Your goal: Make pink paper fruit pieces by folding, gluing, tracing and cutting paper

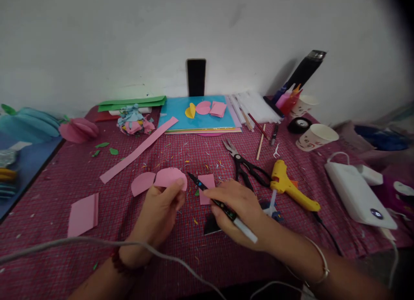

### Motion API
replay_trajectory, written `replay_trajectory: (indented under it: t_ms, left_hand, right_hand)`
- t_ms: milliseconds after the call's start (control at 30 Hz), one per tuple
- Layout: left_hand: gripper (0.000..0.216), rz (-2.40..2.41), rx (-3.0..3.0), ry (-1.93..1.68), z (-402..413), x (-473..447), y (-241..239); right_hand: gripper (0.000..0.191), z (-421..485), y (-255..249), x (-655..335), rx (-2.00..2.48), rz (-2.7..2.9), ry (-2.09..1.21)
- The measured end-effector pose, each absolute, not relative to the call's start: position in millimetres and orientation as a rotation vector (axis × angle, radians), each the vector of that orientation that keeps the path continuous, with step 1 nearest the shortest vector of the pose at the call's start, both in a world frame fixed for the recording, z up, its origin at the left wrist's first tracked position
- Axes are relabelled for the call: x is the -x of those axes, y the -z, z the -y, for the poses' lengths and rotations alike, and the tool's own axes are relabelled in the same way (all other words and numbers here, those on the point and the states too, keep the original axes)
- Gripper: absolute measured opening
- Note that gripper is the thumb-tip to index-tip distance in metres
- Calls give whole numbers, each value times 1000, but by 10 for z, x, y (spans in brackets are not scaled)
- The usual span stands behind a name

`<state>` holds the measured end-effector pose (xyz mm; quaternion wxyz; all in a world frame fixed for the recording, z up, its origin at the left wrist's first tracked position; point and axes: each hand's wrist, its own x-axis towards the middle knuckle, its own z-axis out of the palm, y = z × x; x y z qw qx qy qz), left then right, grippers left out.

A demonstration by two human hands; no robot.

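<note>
My left hand (164, 205) pinches a pink paper piece (168, 178) with a rounded top edge between thumb and fingers. Another rounded pink paper piece (142, 183) is just left of it. In my right hand (237, 213) is a dark patterned pen (228, 210) with a white end, its pointed tip close to the right edge of the held paper. Whether the tip touches the paper I cannot tell. Beneath the pen lies a pink paper rectangle (207, 196). A dark flat object (211, 224) is partly hidden under my right hand.
Scissors (242, 159) and a yellow glue gun (291, 187) lie right. A pink strip (139, 151) and folded pink paper (83, 216) are left. Behind are blue sheets (174, 118), a phone (196, 77) and paper cups (317, 137). A cable (97, 241) crosses near my left wrist.
</note>
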<state>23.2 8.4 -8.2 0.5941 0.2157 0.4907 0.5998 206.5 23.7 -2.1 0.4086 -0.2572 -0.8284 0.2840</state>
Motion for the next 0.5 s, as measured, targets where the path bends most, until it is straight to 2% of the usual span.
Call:
replay_trajectory:
  t_ms: [67,167,233,333,500]
  left_hand:
    - [23,-1011,-410,-1275,-86,-219,67]
    - [22,-820,-317,-1147,-81,-191,46]
    - [21,-738,-287,-1113,-66,-186,34]
    - [25,-667,-298,-1056,-32,-209,37]
    - [27,-625,-354,-963,8,-251,94]
  right_hand:
    - [23,-233,31,-2053,685,1858,-987]
    - [10,-310,65,-2044,697,1265,-1586]
    - [10,-382,101,-2028,651,912,-1842]
    - [14,-448,154,-1995,652,670,-1991]
    - [16,-438,179,-1957,702,660,-1984]
